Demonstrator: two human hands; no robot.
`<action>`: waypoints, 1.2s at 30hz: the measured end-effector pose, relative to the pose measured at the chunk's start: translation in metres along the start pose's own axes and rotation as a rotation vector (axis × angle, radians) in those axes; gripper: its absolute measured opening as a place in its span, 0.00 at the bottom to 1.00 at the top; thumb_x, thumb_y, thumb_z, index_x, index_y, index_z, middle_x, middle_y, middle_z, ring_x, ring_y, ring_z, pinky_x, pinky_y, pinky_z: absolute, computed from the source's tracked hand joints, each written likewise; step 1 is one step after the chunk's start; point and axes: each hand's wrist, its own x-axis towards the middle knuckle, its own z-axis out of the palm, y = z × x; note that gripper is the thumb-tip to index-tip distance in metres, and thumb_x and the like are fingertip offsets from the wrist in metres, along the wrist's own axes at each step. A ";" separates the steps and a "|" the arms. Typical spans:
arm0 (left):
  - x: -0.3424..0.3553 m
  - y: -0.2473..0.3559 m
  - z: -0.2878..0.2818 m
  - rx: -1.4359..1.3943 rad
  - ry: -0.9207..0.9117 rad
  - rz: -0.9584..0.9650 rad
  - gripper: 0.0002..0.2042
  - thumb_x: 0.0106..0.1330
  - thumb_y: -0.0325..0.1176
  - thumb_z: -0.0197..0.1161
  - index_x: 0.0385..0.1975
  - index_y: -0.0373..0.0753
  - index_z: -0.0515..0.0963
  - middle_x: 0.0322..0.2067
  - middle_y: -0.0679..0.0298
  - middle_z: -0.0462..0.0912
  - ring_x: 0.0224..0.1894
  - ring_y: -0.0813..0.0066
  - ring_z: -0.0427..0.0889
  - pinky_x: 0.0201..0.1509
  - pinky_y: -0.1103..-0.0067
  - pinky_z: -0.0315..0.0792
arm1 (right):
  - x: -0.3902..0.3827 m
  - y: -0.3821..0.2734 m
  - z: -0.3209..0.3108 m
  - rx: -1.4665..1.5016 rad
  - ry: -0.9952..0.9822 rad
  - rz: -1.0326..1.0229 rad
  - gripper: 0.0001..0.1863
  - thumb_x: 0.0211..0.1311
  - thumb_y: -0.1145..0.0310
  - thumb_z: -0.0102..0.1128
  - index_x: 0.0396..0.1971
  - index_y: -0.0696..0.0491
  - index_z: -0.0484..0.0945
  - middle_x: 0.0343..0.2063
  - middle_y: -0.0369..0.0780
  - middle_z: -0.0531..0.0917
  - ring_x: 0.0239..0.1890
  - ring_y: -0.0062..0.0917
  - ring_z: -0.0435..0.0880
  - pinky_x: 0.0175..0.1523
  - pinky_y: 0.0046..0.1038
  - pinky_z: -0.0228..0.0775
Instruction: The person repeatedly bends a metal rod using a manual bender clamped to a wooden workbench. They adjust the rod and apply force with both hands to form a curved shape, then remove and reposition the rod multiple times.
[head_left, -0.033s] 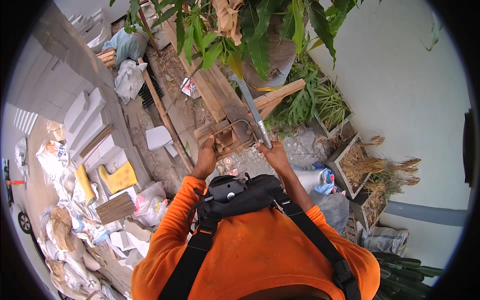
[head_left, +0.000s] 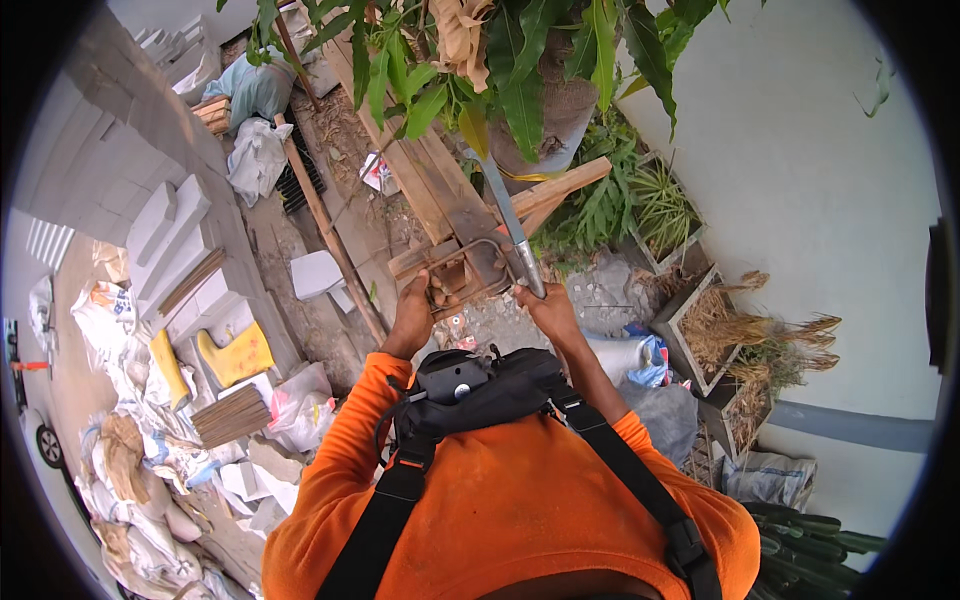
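My left hand (head_left: 412,315) grips a bent, rusty metal rod (head_left: 435,285) at the near end of a wooden plank structure (head_left: 420,175). My right hand (head_left: 545,312) is closed round the lower end of a long silver metal bar (head_left: 515,235), which slants away up to the hanging leaves. The rod forms a rounded loop over a dark plate on the wood, beside the bar. A short timber (head_left: 570,178) sticks out to the right of the bar.
Pale blocks (head_left: 175,240), yellow boots (head_left: 235,355) and white sacks (head_left: 115,330) lie to the left. A wooden pole (head_left: 330,230) lies beside the planks. Leafy branches (head_left: 520,80) hang overhead. Square planters (head_left: 700,335) line the white wall (head_left: 820,190) at the right.
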 end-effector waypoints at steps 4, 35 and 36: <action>0.009 0.002 -0.005 0.061 0.018 -0.037 0.21 0.81 0.55 0.48 0.37 0.42 0.73 0.22 0.69 0.71 0.29 0.70 0.82 0.43 0.63 0.86 | -0.007 -0.008 0.002 0.049 -0.004 0.079 0.20 0.65 0.53 0.70 0.25 0.57 0.85 0.15 0.35 0.76 0.21 0.20 0.74 0.29 0.32 0.64; 0.023 0.025 0.009 0.274 0.069 -0.005 0.24 0.77 0.56 0.57 0.31 0.39 0.74 0.16 0.70 0.67 0.19 0.75 0.77 0.30 0.69 0.86 | 0.000 -0.008 -0.051 -0.068 -0.080 -0.028 0.30 0.59 0.42 0.75 0.26 0.60 0.84 0.16 0.32 0.73 0.22 0.17 0.69 0.28 0.30 0.62; 0.024 0.025 0.008 0.290 0.073 0.001 0.24 0.76 0.58 0.57 0.31 0.40 0.74 0.16 0.71 0.67 0.19 0.76 0.77 0.29 0.70 0.86 | 0.006 -0.012 -0.042 -0.089 -0.113 -0.026 0.30 0.59 0.41 0.75 0.26 0.60 0.85 0.16 0.33 0.73 0.22 0.18 0.69 0.28 0.30 0.63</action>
